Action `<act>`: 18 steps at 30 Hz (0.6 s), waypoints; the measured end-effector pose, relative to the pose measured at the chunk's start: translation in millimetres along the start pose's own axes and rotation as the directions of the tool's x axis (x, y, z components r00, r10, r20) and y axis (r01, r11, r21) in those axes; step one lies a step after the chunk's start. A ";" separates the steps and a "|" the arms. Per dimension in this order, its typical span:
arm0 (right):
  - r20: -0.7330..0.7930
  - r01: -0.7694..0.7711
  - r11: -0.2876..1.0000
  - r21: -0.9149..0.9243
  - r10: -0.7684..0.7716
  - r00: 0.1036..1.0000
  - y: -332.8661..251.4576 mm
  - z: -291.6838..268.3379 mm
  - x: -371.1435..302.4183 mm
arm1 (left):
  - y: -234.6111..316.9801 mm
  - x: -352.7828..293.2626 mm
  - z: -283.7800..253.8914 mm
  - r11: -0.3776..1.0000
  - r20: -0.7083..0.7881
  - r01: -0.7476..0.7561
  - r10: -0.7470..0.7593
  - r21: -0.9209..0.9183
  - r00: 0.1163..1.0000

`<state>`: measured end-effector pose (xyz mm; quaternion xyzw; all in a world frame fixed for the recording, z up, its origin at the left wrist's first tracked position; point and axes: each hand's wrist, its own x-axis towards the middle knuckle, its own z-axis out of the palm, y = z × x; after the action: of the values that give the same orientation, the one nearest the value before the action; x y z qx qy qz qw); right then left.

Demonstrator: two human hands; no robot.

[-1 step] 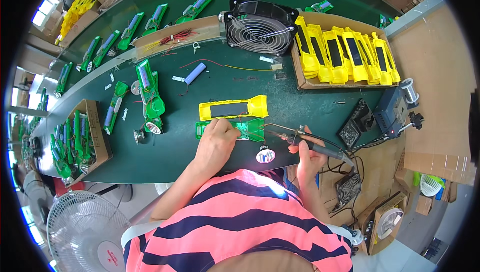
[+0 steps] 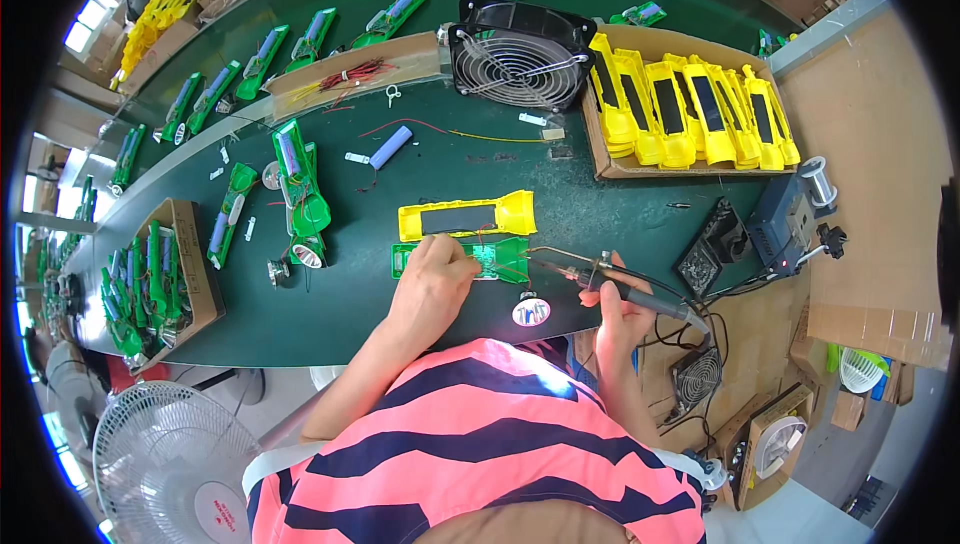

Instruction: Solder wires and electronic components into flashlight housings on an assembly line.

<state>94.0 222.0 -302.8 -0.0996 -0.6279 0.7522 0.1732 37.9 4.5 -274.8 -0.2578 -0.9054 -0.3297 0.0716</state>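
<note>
A green flashlight housing half lies on the bench in front of me, with a small circuit board and thin wires in it. My left hand rests over its left part, fingers closed on the housing; what the fingertips pinch is hidden. In my right hand is a soldering iron, its thin tip pointing left toward the housing's right end. A thin curved metal tube runs beside it. Just beyond lies a yellow housing half with a dark panel. A round lamp reflector sits nearer me.
A carton of yellow housings stands at the back right beside a black fan. The soldering station and solder spool are at the right. Green housings fill a left carton; a loose blue battery lies mid-bench.
</note>
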 end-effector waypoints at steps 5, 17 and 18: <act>-0.096 0.076 0.997 -0.005 -0.076 0.993 -6.3 -13.5 2.3 | -39.7 12.2 -20.5 0.984 -0.183 0.171 -0.159 0.052 0.970; -0.333 0.133 0.984 -0.116 -0.164 0.928 -26.8 -34.2 1.0 | -33.1 -37.9 -21.1 0.981 -0.339 0.152 -0.104 0.118 0.935; -0.341 0.136 0.985 -0.108 -0.165 0.925 -27.8 -35.2 2.4 | -29.2 -46.1 -19.0 0.992 -0.243 0.059 -0.030 0.114 0.969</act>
<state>108.5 259.1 -282.2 -0.1900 -0.6233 0.6808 0.3346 61.6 -45.9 -290.3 -0.1906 -0.9138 -0.3049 0.1891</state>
